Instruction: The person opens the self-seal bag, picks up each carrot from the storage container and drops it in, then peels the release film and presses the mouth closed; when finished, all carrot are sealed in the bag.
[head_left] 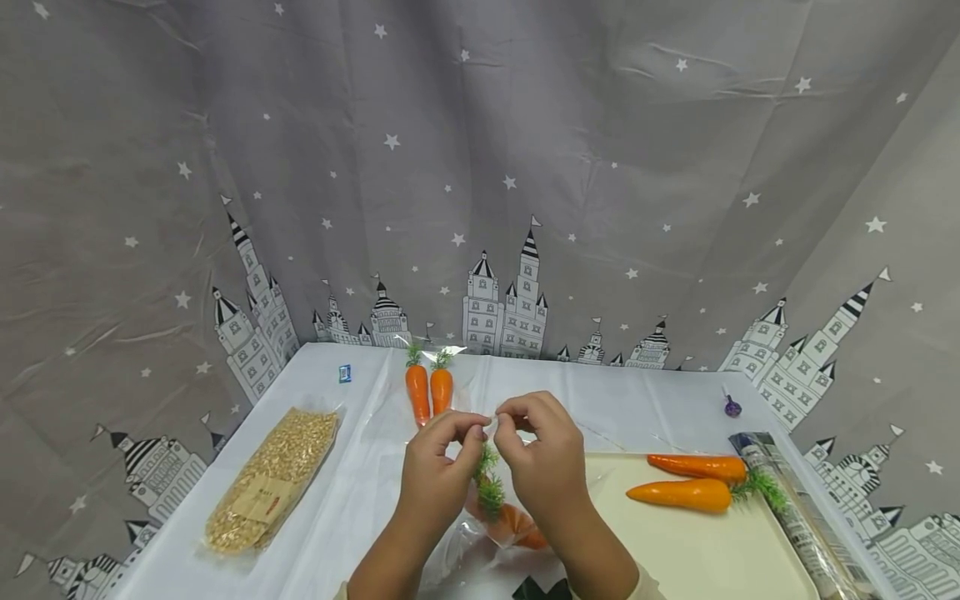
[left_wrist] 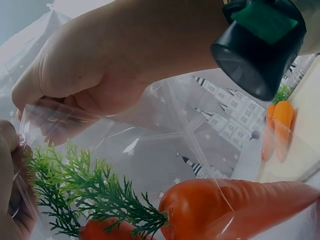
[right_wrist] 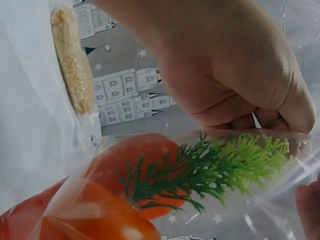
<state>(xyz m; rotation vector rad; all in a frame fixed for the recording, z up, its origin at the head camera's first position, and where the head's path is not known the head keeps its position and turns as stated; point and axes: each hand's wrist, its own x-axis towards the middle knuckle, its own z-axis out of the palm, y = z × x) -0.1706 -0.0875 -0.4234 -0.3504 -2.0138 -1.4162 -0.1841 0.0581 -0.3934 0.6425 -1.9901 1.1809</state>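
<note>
Both hands meet over the middle of the table at the mouth of a clear plastic bag [left_wrist: 165, 110]. With thumb and forefinger, the left hand [head_left: 438, 467] pinches one side of the bag's edge. Close beside it, the right hand [head_left: 546, 454] pinches the other side the same way. Inside the bag, below the fingers, lie two glossy orange carrots [left_wrist: 200, 207] with feathery green tops [right_wrist: 220, 162]. Their tops point up toward the bag's mouth. In the head view the right hand and forearm partly hide these carrots.
Two more carrots [head_left: 442, 390] lie in clear plastic at the back. At right, a cream tray [head_left: 645, 554] bears two carrots [head_left: 686, 494], beside a long printed packet [head_left: 802, 517]. A bag of pale grain [head_left: 277, 475], a small blue packet [head_left: 345, 373] and a purple object [head_left: 732, 407] lie around.
</note>
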